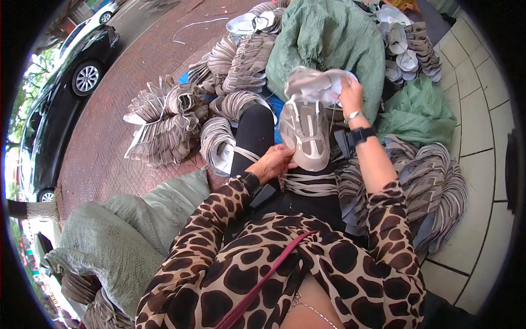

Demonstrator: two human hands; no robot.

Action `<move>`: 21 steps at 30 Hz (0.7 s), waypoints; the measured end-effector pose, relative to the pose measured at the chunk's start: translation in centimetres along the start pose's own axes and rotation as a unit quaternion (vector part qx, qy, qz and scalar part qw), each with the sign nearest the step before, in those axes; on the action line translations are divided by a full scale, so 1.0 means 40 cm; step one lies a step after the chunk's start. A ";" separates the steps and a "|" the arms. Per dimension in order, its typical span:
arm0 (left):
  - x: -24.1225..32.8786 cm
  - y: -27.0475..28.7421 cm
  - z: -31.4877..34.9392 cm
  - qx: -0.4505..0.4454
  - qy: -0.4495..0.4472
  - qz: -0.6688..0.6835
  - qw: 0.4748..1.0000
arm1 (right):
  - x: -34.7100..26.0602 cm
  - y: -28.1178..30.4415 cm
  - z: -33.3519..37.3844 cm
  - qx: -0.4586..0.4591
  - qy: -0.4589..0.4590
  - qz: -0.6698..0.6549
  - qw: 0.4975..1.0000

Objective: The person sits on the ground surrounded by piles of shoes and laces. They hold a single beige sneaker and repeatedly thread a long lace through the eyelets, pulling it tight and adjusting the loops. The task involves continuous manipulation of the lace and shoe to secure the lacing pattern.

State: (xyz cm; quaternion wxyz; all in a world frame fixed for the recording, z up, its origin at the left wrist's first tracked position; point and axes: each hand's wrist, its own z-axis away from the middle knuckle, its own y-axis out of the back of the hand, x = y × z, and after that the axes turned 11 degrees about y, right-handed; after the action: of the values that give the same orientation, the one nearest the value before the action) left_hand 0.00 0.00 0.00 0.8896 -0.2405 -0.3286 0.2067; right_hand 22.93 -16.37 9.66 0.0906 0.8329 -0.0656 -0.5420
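A beige and grey shoe upper lies over my lap, toe toward me. My left hand pinches its edge beside the toe. Beyond its heel end is a folded beige shoe upper with a white lining. My right hand grips that folded piece at its right side. Whether the two pieces are joined or separate, I cannot tell. Several pale laces lie across my dark-trousered thigh, just below the toe.
Bundled stacks of shoe uppers stand at the left, far side and right. A large green sack rises ahead, another green sack lies at right. A grey-green sack sits at lower left. A black car is parked beyond the red paving.
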 end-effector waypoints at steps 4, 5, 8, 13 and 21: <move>-0.009 0.026 0.008 0.006 0.020 0.012 1.000 | -0.062 -0.023 -0.063 0.045 0.044 -0.074 0.995; -0.009 0.028 0.004 0.000 0.023 0.025 0.999 | -0.075 -0.018 -0.056 0.038 0.073 -0.061 0.995; -0.003 0.018 -0.023 -0.010 0.016 0.016 1.000 | -0.101 0.027 0.039 -0.020 0.285 0.115 0.951; 0.003 0.014 -0.015 -0.014 0.031 0.008 0.999 | -0.110 0.071 0.388 -0.172 0.274 0.110 0.940; 0.010 -0.009 0.020 0.002 0.022 -0.029 0.999 | -0.113 0.131 0.433 -0.299 0.276 0.171 0.897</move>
State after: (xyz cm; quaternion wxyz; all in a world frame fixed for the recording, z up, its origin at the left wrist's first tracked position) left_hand -0.21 0.16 0.92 0.9028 -0.2339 -0.3152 0.1758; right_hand 5.21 -21.91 7.98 0.4413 0.8586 -0.0142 -0.2605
